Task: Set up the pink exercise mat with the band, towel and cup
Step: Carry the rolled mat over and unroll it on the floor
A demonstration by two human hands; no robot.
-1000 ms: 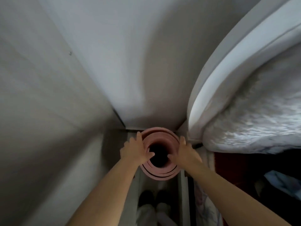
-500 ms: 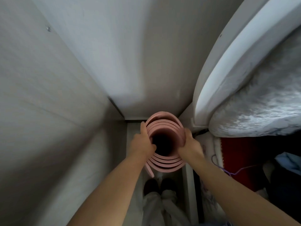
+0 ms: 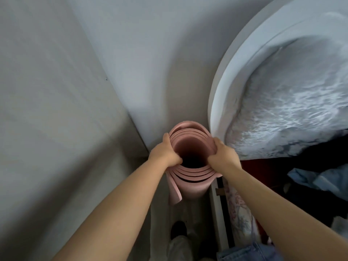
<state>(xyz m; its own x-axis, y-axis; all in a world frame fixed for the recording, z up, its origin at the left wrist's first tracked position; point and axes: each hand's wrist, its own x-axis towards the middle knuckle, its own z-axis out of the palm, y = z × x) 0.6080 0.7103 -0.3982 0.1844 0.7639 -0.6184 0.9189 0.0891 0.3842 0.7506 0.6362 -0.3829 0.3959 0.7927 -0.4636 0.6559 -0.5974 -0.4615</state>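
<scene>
The pink exercise mat (image 3: 190, 178) is rolled up and stands on end in a narrow gap in the corner; I look down into its dark hollow core. My left hand (image 3: 163, 153) grips the roll's left rim, thumb over the outer layers and fingers curled inside. My right hand (image 3: 223, 154) grips the right rim the same way. The mat's loose outer flap hangs down at the lower left. Band, towel and cup are not in view.
White walls (image 3: 75, 91) close in on the left and behind. A bed with a white frame and grey-white cover (image 3: 293, 102) crowds the right side. Dark and blue clothes (image 3: 316, 181) lie at the right. My feet (image 3: 178, 228) stand on the floor below.
The rolled mat has risen toward me between both hands, and more of its outer side and hanging flap shows. Both hands keep their grip on the rim.
</scene>
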